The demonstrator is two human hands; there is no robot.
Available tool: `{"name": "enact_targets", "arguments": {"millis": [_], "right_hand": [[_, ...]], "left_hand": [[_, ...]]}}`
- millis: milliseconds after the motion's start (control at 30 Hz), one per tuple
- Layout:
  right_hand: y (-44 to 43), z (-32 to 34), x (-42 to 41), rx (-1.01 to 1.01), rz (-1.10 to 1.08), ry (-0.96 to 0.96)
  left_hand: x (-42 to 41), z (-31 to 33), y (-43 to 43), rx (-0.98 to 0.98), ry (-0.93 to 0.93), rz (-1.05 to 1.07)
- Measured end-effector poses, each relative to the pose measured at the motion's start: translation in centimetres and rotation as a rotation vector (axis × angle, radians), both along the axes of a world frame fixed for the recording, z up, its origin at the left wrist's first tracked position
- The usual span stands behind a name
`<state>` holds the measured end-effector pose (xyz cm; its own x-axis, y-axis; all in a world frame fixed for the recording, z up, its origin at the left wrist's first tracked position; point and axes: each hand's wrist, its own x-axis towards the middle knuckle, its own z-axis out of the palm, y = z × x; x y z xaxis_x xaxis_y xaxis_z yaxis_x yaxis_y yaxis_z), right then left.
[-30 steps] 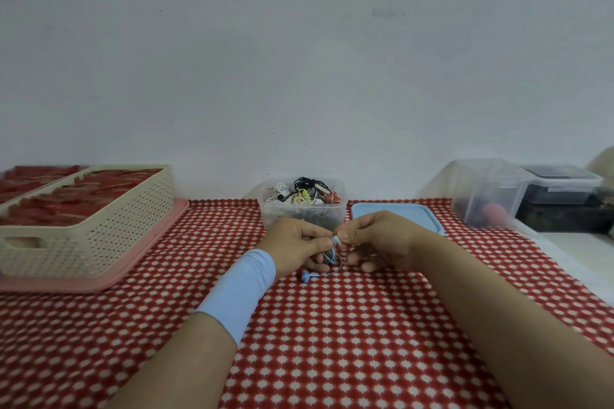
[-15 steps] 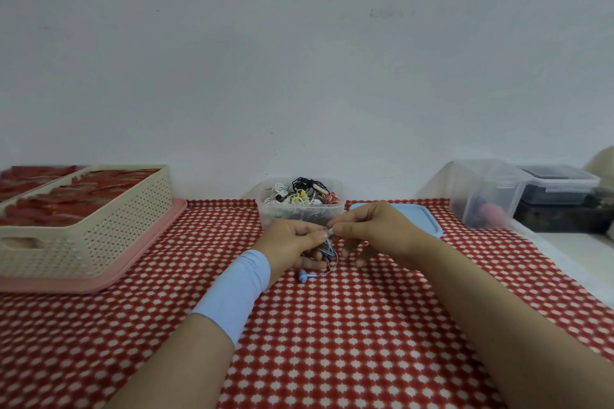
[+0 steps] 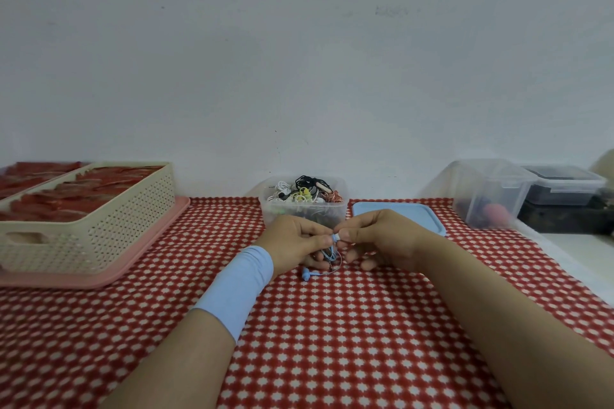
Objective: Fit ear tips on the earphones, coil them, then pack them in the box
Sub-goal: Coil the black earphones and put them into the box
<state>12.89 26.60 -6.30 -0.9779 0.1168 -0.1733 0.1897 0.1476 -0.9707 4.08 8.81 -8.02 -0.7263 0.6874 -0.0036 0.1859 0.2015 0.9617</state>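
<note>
Head view. Both hands met over the desk [image 3: 332, 342], at centre frame.

- Left hand [image 3: 295, 242]: thumb and forefinger pinched one bud of the blue earphones [image 3: 329, 252]; the lower fingers curled over loose cable.
- Right hand [image 3: 375, 236]: thumb and forefinger pinched a small pale ear tip [image 3: 336, 236], pressed against the bud. The other fingers were loosely bent and held nothing.
- Second bud [image 3: 306, 275]: lay on the cloth at 6 o'clock from the left hand. Whether it carried a tip was too small to tell.
- Tub [image 3: 304, 209] of mixed earphones sat at 12 o'clock from the hands, just beyond them, with its blue lid [image 3: 398, 213] at 1 o'clock.
- Basket [image 3: 99, 226] of red packs stood at 9 o'clock, well apart; a clear bin [image 3: 488, 196] at 2 o'clock.

Judgement: the step in hand was tip fitting, early in the task; no coiling or packing was done.

Notes for doing it well:
- Hold the bud by its body, not the cable, so the nozzle cannot twist.
- Line the tip's bore up with the nozzle, push and roll it on until the skirt sits evenly all round.
- Check by a light tug.
- Keep the slack cable gathered under the left fingers so the free bud does not drag off the desk.
</note>
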Motion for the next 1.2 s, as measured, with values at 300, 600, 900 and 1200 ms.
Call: {"name": "enact_targets", "arguments": {"millis": [300,600,900,1200], "right_hand": [[0.18,0.28,0.12,0.043,0.017,0.013],[0.23,0.48,0.01,0.13,-0.046,0.037],[-0.25,0.16,-0.14,0.207,-0.058,0.196],[0.34,-0.01,0.14,0.035,-0.018,0.072]], "left_hand": [[0.34,0.28,0.0,0.025,-0.005,-0.021],[0.54,-0.11,0.55,-0.002,0.043,0.043],[0.49,0.1,0.66,0.038,0.039,0.153],[0.78,0.7,0.19,-0.04,0.17,0.074]]}}
